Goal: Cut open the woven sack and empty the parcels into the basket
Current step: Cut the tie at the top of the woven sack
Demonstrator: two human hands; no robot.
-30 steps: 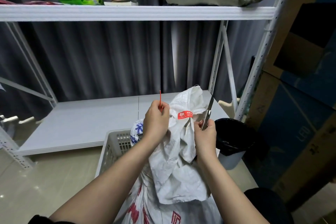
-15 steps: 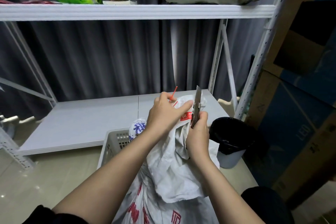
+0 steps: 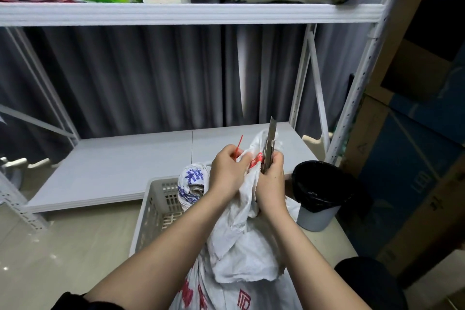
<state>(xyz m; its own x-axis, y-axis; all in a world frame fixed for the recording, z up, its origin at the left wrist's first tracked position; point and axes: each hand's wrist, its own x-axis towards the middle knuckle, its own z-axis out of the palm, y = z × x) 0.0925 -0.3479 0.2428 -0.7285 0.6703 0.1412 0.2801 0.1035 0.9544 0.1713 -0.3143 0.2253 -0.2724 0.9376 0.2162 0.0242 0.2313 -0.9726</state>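
Left hand [image 3: 227, 175] pinches the sack [image 3: 241, 239] neck; right hand [image 3: 270, 183] grips the knife [image 3: 268, 144], its handle hidden. Basket [image 3: 151, 209] mostly covered.

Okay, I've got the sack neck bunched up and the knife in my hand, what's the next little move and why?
Probably draw the utility knife in your right hand across the red tie: your left hand pinches the sack neck, still closed, away from the upright blade.
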